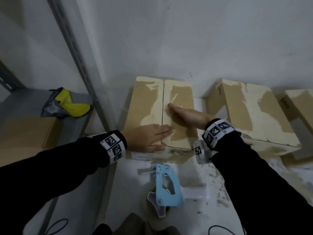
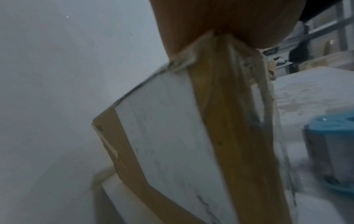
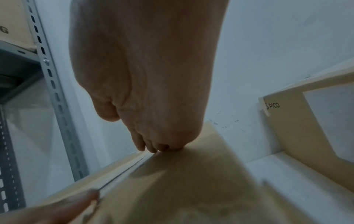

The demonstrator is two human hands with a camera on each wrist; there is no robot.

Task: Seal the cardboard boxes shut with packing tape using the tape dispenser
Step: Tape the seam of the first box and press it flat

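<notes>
White wall (image 1: 203, 39) behind everything; grey slotted metal shelving upright (image 1: 79, 61) on the left, with a yellow-and-grey cloth item (image 1: 67, 103) and a brown carton (image 1: 28, 131) on its shelf. White tabletop (image 1: 128, 184), scuffed with tape residue, carrying a row of cardboard boxes against the wall. Middle cardboard box (image 1: 147, 102) with both top flaps down, centre seam running front to back, patchy pale residue across the brown top. Second cardboard box (image 1: 257, 116) just to its right, similarly patchy; edge of a third box (image 1: 301, 102) at far right. Left hand (image 1: 149, 138) flat, fingers straight and together, pressing the near left flap, fingertips reaching the seam, gripping nothing. Right hand (image 1: 188, 114) flat too, fingers extended, palm down on the right flap, fingertips at the seam, holding nothing. Black sleeves with marker-printed wristbands on both arms. Light-blue tape dispenser (image 1: 167, 185) lying on the tabletop in front of the middle box, well apart from both hands, untouched. Black cables at the bottom edge.
</notes>
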